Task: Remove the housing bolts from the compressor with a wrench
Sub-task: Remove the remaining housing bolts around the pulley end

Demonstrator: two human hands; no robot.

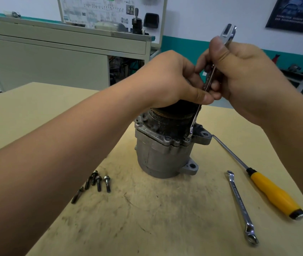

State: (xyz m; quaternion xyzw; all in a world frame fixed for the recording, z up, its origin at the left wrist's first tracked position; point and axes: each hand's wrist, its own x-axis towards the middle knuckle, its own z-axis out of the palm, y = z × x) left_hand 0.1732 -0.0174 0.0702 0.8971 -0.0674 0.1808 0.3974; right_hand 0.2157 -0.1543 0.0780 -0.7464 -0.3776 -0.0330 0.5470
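The left hand [167, 80] and right hand [245, 78] are both gripping a slim, shiny steel wrench [209, 81] — its lower end sitting on a bolt [187, 138] of the grey metal compressor [163, 154], standing upright on the tan worktop [147, 218].

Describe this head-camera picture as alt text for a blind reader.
The left hand and right hand grip a tilted wrench whose lower end sits on a bolt of a grey compressor on a table. Loose bolts lie to its left; a second wrench and a yellow-handled screwdriver to its right.
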